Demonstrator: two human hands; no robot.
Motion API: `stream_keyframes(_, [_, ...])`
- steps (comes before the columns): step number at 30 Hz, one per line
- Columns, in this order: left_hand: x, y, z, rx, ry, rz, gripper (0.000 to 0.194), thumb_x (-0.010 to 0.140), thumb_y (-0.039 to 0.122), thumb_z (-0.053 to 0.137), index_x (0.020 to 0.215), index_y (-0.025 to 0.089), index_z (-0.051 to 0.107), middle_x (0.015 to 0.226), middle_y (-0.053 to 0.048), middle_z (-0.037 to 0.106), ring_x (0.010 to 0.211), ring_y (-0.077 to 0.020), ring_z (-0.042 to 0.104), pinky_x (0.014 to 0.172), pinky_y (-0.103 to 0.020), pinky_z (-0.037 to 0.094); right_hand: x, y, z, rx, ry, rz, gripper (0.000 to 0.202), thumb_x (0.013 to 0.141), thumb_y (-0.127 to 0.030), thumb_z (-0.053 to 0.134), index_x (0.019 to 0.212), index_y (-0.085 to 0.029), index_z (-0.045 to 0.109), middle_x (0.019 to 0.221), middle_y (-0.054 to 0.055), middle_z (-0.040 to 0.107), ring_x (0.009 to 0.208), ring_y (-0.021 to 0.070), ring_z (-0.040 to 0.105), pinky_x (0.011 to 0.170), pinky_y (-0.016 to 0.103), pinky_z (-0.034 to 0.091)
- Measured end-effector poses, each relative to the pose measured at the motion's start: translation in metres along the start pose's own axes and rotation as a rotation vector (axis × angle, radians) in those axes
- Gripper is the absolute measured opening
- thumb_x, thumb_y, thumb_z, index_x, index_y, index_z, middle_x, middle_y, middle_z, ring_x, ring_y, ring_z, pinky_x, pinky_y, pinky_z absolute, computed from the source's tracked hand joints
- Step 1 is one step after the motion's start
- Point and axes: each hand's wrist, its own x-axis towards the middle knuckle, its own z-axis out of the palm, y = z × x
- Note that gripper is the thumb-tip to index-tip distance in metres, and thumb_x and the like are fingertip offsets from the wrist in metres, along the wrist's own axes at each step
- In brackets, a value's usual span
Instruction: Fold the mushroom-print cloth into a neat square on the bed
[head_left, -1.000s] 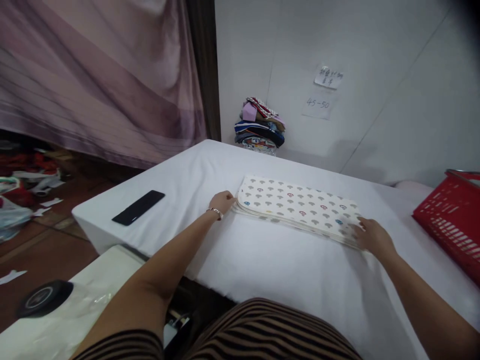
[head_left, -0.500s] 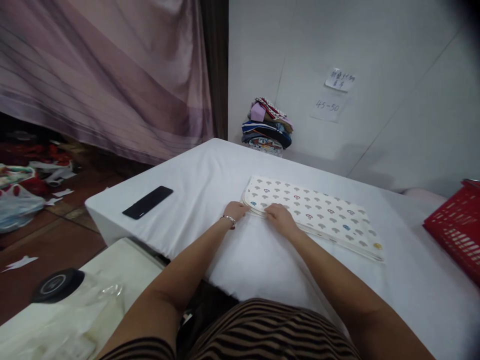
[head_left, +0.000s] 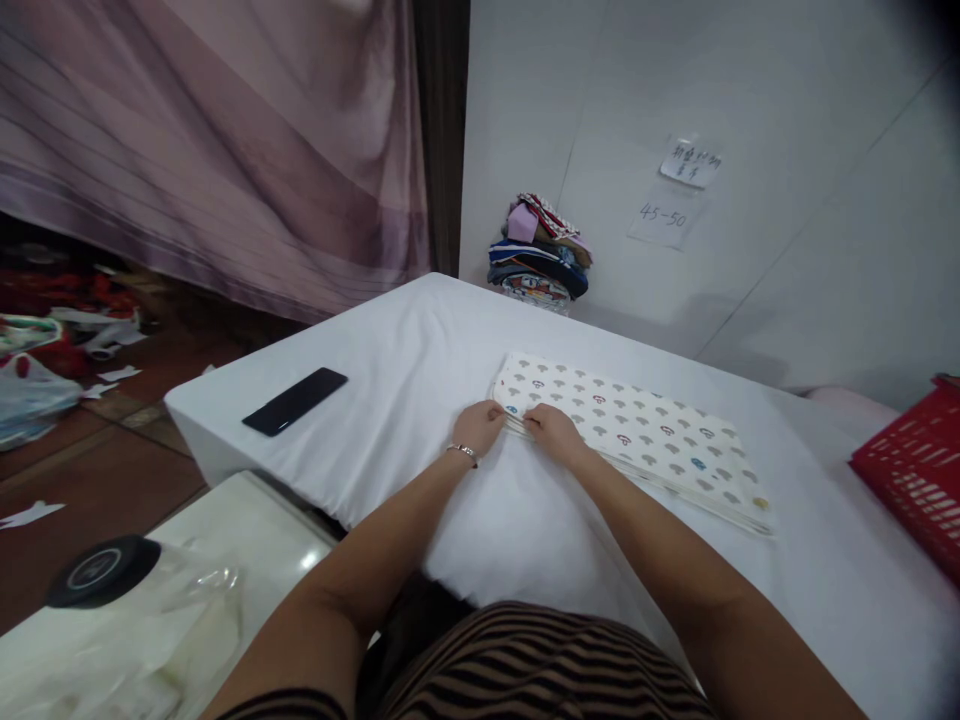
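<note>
Two hands meet at the near-left corner of a folded patterned cloth (head_left: 630,435) on a white-covered table (head_left: 420,350): the left hand (head_left: 478,427) and right hand (head_left: 551,432) both pinch its edge with curled fingers. The cloth stretches away toward four o'clock; a black phone (head_left: 295,401) lies at nine o'clock.

We see bare sheet (head_left: 570,560) around the folded cloth (head_left: 637,435) — phone (head_left: 295,401) left, red basket (head_left: 911,470) right.

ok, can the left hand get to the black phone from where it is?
Probably yes: the left hand rests at the folded cloth's near corner, and only bare white sheet lies between it and the black phone.
</note>
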Motion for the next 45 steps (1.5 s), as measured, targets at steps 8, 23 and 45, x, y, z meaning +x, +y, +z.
stream_keyframes(8, [-0.001,0.008,0.001,0.267,-0.124,0.192,0.03,0.084,0.024,0.041,0.1,0.03,0.066,0.103,0.0,0.066,0.093,-0.0178,0.058,0.075,-0.027,0.041,0.002,0.002,0.003,-0.026,0.001,-0.003,0.025,0.089,-0.021,0.041,0.096,-0.02,0.065,0.095,0.004,0.062,0.09,0.0156,0.054,0.077,0.024,0.037])
stream_keyframes(23, [0.002,0.011,-0.008,0.465,-0.215,0.332,0.031,0.089,0.027,0.035,0.101,0.027,0.063,0.101,-0.003,0.067,0.09,-0.0186,0.061,0.071,-0.027,0.042,-0.001,-0.003,0.002,-0.036,0.019,0.017,0.024,0.089,-0.022,0.041,0.095,-0.021,0.064,0.096,0.004,0.061,0.092,0.0157,0.052,0.072,0.024,0.037])
stream_keyframes(45, [0.001,-0.013,-0.005,0.126,0.034,0.305,0.028,0.081,0.021,0.046,0.107,0.023,0.058,0.095,0.001,0.063,0.082,-0.0125,0.059,0.07,-0.023,0.042,-0.002,-0.005,0.016,-0.207,0.059,-0.147,0.026,0.092,-0.021,0.039,0.103,-0.018,0.062,0.094,0.007,0.06,0.09,0.0178,0.05,0.078,0.028,0.037])
